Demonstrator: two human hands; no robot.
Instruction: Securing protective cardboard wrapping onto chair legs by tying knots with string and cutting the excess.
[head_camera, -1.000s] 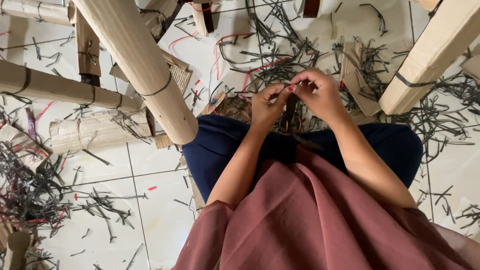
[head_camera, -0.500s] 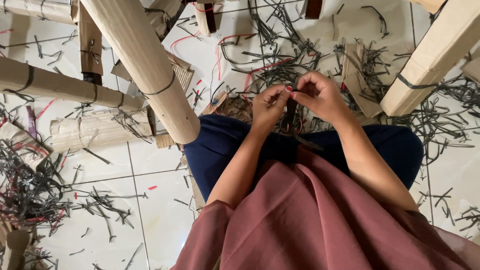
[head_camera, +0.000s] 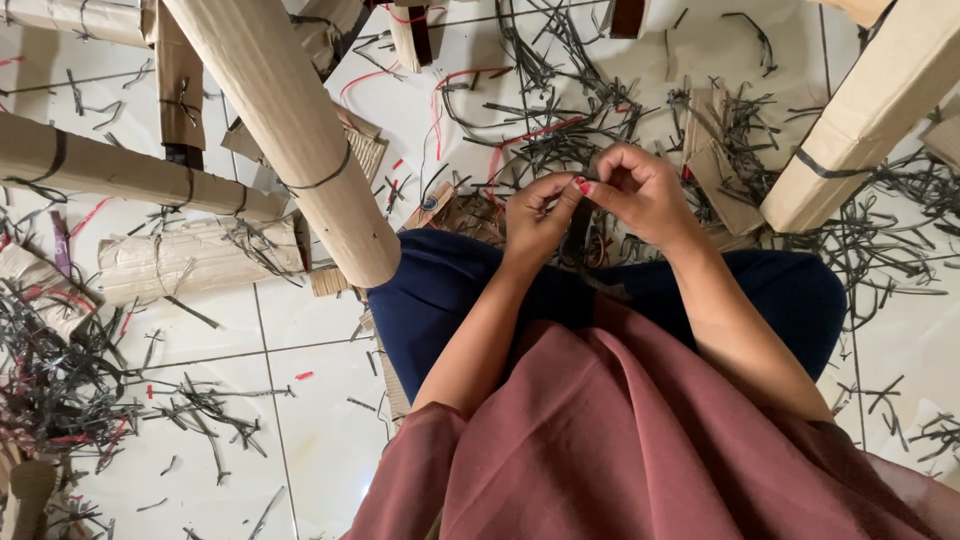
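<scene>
My left hand (head_camera: 535, 215) and my right hand (head_camera: 640, 190) meet above my lap, fingertips pinched together on a thin dark strap (head_camera: 583, 228) that hangs down between them towards my dark blue trousers (head_camera: 430, 290). Red nail polish shows where the thumbs touch. A maroon cloth (head_camera: 620, 430) covers my lower body. The strap's upper end is hidden by my fingers.
A long cardboard-wrapped leg (head_camera: 290, 130) tied with a dark strap slants down to my left knee. More wrapped pieces (head_camera: 120, 175) lie at left, another (head_camera: 860, 110) at right. Cut dark and red strap scraps (head_camera: 560, 120) and cardboard bits litter the white tiled floor (head_camera: 300, 420).
My hands have shifted slightly, the thumbs pressing closer together on the strap. The strap now hangs shorter and blurred below my fingers. Nothing else moved.
</scene>
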